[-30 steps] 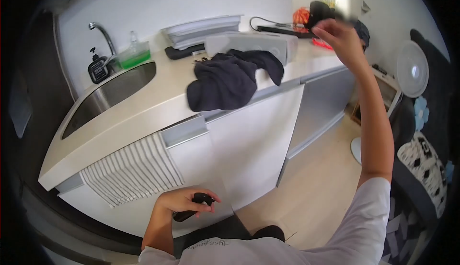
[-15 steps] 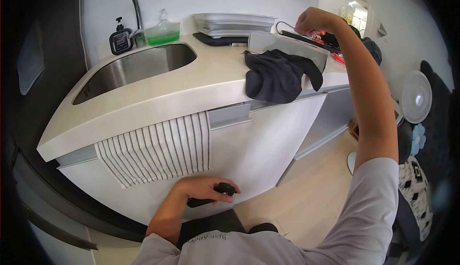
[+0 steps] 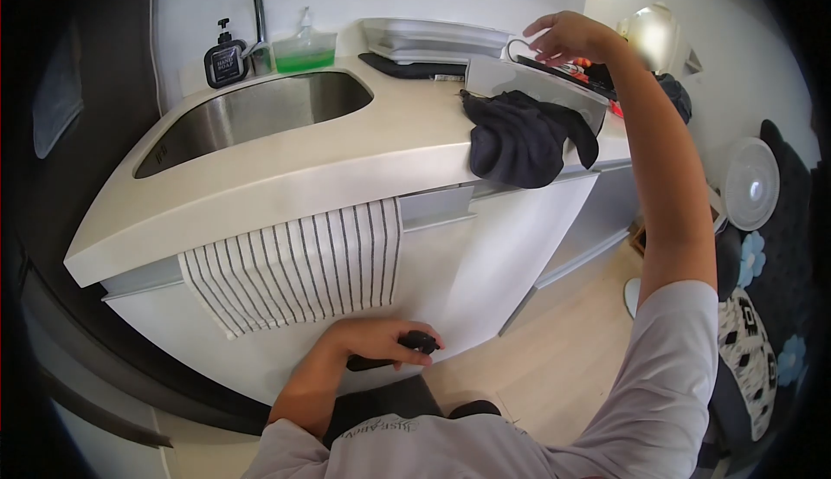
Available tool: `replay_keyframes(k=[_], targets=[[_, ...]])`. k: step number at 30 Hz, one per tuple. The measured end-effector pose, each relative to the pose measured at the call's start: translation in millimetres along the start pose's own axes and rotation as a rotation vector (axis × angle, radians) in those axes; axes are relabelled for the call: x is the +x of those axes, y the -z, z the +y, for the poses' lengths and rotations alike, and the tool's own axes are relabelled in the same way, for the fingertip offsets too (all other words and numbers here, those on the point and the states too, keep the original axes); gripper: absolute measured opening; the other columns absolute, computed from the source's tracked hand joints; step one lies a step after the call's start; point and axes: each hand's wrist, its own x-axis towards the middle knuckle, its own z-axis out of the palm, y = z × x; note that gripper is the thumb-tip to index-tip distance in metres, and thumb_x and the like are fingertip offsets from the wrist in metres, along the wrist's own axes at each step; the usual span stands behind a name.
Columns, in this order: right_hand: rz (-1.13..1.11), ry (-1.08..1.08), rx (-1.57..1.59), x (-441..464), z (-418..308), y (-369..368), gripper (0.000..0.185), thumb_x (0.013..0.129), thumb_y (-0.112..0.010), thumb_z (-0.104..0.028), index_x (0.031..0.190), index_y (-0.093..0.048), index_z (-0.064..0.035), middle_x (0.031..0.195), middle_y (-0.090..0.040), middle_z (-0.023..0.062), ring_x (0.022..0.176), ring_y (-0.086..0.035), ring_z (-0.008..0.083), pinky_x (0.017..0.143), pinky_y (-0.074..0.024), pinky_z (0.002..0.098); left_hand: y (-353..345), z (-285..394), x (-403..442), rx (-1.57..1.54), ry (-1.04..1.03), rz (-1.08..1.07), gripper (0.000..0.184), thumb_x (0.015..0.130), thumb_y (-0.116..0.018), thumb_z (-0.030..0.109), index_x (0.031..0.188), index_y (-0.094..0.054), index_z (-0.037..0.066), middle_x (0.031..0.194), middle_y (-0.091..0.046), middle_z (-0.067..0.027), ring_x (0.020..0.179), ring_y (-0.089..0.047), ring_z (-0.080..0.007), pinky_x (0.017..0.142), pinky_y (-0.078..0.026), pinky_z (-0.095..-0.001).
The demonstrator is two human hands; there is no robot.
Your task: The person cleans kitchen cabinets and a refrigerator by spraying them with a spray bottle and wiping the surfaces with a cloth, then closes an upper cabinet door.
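My left hand (image 3: 376,339) is low in front of the white cabinet, its fingers wrapped round a black object (image 3: 419,341) with a rounded end; its kind I cannot make out. Raised at the back right, my right hand (image 3: 567,38) has its fingers spread apart, with nothing visible in them. Beneath it are a thin wire loop (image 3: 514,49) and red and black items (image 3: 578,70), partly hidden by the arm. In front stands a translucent plastic bin (image 3: 528,83), with a dark cloth (image 3: 519,140) draped over its edge and the counter front.
A steel sink (image 3: 260,111) with a faucet (image 3: 253,12) lies at left. Beside it are a soap bottle (image 3: 226,62) and a container of green liquid (image 3: 305,57). Farther along sits a grey collapsible rack (image 3: 433,42). A striped towel (image 3: 294,267) hangs below the counter.
My right hand's fingers have gone from curled downward to spread apart. The view has shifted slightly, and my left hand keeps its hold on the black object.
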Motion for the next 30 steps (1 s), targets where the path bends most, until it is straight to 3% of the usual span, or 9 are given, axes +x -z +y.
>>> replay_keyframes(k=[3,6,9,12,15,18,22,26,30], targets=[[0.049,0.1,-0.013,8.3,4.5,1.5,0.034,0.082,-0.066,-0.013,0.114,-0.059,-0.0028,0.095,-0.063,0.0044,0.08,-0.061,0.0125,0.079,-0.0529,0.0259,0.5,5.4,-1.7,0.005,0.019,-0.008,0.035,0.088,-0.065,0.021,0.12,-0.055,0.012,0.095,-0.053,-0.0008,0.074,-0.053,-0.0083,0.066,-0.048,-0.022],[0.036,0.097,0.39,20.1,14.9,4.9,0.041,0.085,-0.064,-0.017,0.122,-0.053,-0.0038,0.106,-0.061,0.0093,0.084,-0.062,0.0158,0.079,-0.053,0.0278,0.7,4.5,-1.6,-0.005,0.003,-0.012,0.035,0.088,-0.065,0.022,0.121,-0.055,0.012,0.095,-0.053,-0.0012,0.074,-0.053,-0.0085,0.066,-0.048,-0.0222],[0.006,-0.141,0.558,7.9,2.9,2.4,0.045,0.089,-0.059,-0.017,0.128,-0.042,-0.0031,0.114,-0.058,0.0165,0.091,-0.063,0.0228,0.078,-0.0536,0.0312,0.1,6.5,-2.2,-0.001,-0.014,-0.012,0.036,0.089,-0.064,0.023,0.121,-0.054,0.012,0.094,-0.054,-0.0013,0.073,-0.054,-0.0086,0.065,-0.048,-0.0223],[0.084,-0.127,0.55,20.7,15.9,-0.2,0.044,0.091,-0.055,-0.017,0.128,-0.036,-0.0018,0.114,-0.056,0.0237,0.096,-0.062,0.0298,0.078,-0.055,0.0336,-0.2,5.1,-1.5,0.018,-0.025,-0.003,0.037,0.09,-0.063,0.026,0.123,-0.052,0.012,0.092,-0.058,-0.0013,0.07,-0.053,-0.0087,0.064,-0.047,-0.0223],[0.26,-0.066,0.893,17.4,16.7,-4.9,0.037,0.092,-0.054,-0.017,0.121,-0.039,-0.0001,0.116,-0.053,0.0265,0.098,-0.061,0.0313,0.079,-0.056,0.0328,-0.8,4.7,-1.2,0.012,-0.003,0.005,0.037,0.089,-0.063,0.025,0.122,-0.053,0.011,0.093,-0.057,-0.0011,0.07,-0.053,-0.0084,0.064,-0.047,-0.0221],[0.174,-0.08,0.764,1.2,23.0,-0.3,0.036,0.091,-0.054,-0.017,0.119,-0.04,0.0,0.116,-0.052,0.0264,0.097,-0.061,0.031,0.081,-0.0565,0.0314,-1.0,11.6,-2.8,0.019,0.04,0.022,0.036,0.088,-0.065,0.023,0.121,-0.055,0.011,0.093,-0.055,-0.0006,0.069,-0.054,-0.008,0.064,-0.047,-0.0216],[0.176,-0.206,0.429,-5.6,32.0,10.6,0.032,0.089,-0.057,-0.021,0.115,-0.047,-0.0054,0.111,-0.055,0.0145,0.1,-0.061,0.0241,0.065,-0.0526,0.0322,-1.1,13.1,-3.0,0.031,0.055,0.031,0.035,0.088,-0.065,0.024,0.12,-0.056,0.011,0.091,-0.056,-0.0001,0.067,-0.053,-0.0077,0.063,-0.045,-0.0216],[0.148,-0.151,0.224,-27.4,33.0,13.6,0.027,0.084,-0.062,-0.027,0.104,-0.059,-0.0082,0.084,-0.057,0.0058,0.079,-0.062,0.0168,0.06,-0.0485,0.0281,-2.9,17.5,-1.4,0.047,0.08,0.049,0.035,0.088,-0.065,0.023,0.12,-0.056,0.011,0.09,-0.057,0.0,0.067,-0.053,-0.0079,0.063,-0.045,-0.0218],[0.157,-0.136,0.291,-54.4,23.9,7.3,0.03,0.083,-0.065,-0.029,0.103,-0.06,-0.0071,0.066,-0.051,-0.001,0.054,-0.052,0.0075,0.043,-0.0377,0.0174,-4.6,19.9,-2.0,0.051,0.107,0.062,0.035,0.088,-0.066,0.022,0.12,-0.057,0.011,0.09,-0.058,0.0002,0.067,-0.053,-0.0081,0.064,-0.045,-0.0223]])
